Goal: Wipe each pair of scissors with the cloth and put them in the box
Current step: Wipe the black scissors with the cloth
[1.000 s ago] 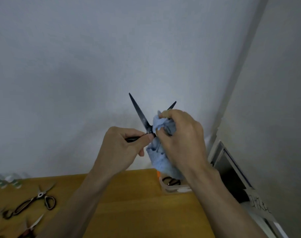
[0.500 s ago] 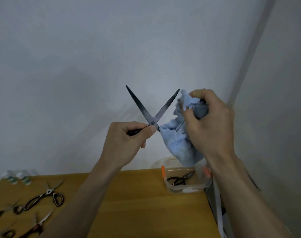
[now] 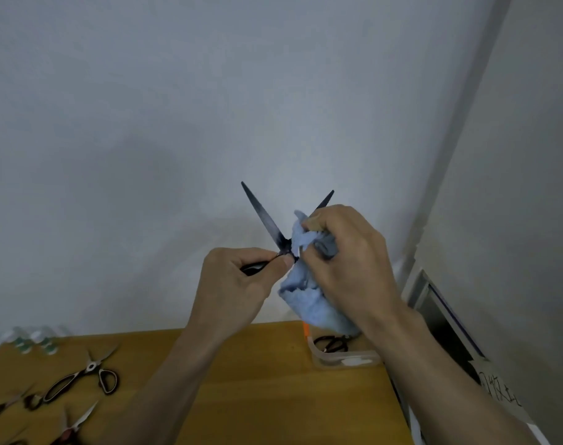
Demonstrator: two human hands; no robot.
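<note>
My left hand (image 3: 238, 281) grips the handles of a pair of dark scissors (image 3: 263, 215), held up in front of the wall with the blades spread in a V. My right hand (image 3: 347, 258) clutches a light blue cloth (image 3: 305, 297) pressed around the base of the right blade, whose tip sticks out above my fingers. A clear plastic box (image 3: 344, 356) with orange clips sits on the wooden table below, with one black pair of scissors (image 3: 333, 343) inside; my right forearm hides part of it.
Several more scissors lie at the table's left, the largest a black-handled pair (image 3: 81, 377). Small white bottles (image 3: 33, 340) stand at the far left corner. A wall rises behind the wooden table (image 3: 257, 390), with a pale cabinet or frame (image 3: 440, 300) at right.
My right hand with the cloth has come back down from the tip of the right blade to its base near the pivot. The view has tilted slightly.
</note>
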